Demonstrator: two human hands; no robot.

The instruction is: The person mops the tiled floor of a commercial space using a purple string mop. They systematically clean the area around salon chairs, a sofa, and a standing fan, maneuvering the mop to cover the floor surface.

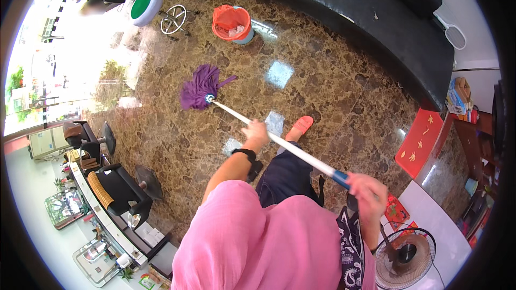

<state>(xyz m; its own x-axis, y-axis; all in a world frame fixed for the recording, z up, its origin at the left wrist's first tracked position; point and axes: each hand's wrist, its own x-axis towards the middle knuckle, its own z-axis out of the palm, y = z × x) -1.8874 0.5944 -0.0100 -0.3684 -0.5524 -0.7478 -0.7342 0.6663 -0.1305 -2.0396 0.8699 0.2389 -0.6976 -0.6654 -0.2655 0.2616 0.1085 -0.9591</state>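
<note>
A mop slants across the view, its long white pole [302, 152] running from lower right to upper left. Both my hands are on it. My left hand [256, 132] wraps the lower part of the pole, and a black band sits on that wrist. At the upper end, my right hand [367, 195], slightly blurred, grips near the blue sleeve [341, 179]. The purple mop head [201, 84] rests spread on the brown marbled floor [334, 84], one strand sticking out to the right. One foot in a coral slipper [301, 128] shows beside the pole.
Beyond the mop stands a bin with a red liner [231, 24]. A wheeled stool [147, 6] is left of it. A long black sofa [387, 32] lines the right. Salon chairs [121, 189] stand at left, a red mat [421, 141] and fan [405, 255] at right.
</note>
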